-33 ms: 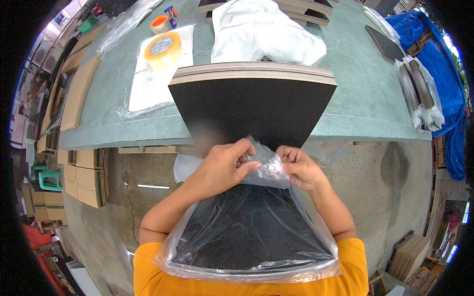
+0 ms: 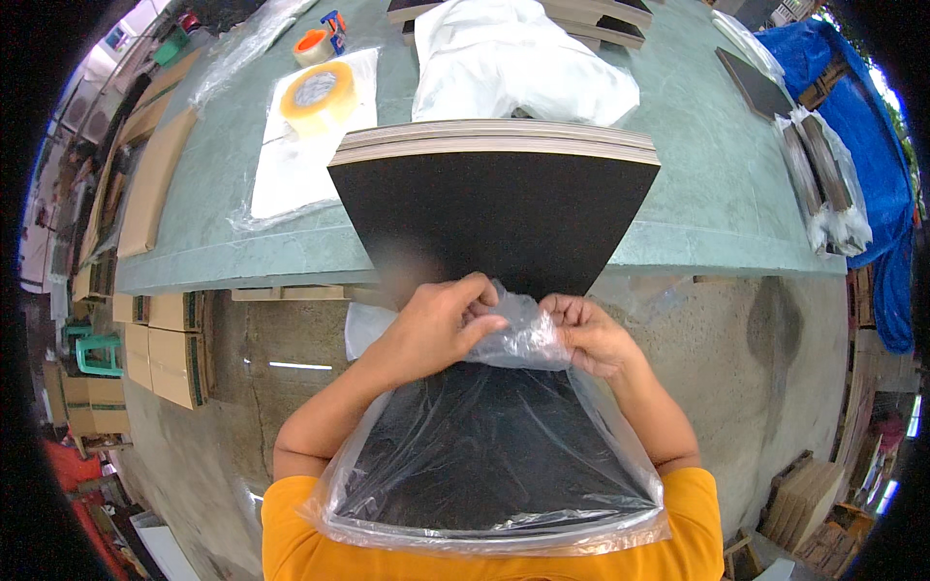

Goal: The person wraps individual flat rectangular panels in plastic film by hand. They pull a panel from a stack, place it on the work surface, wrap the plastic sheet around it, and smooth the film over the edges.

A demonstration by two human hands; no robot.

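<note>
Head; hands (image 2: 441, 324) (image 2: 593, 337) on clear plastic (image 2: 535, 347)

Bright light, glare on clear plastic (image 2: 535, 341), fisheye-bent edges, black corners

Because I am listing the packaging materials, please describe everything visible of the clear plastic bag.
The clear plastic bag looks thin, glossy and wrinkled. It encloses a flat black item and widens toward its near edge, over the orange shirt. Its crumpled far end is pinched by the right hand and touched by the left hand.
</note>
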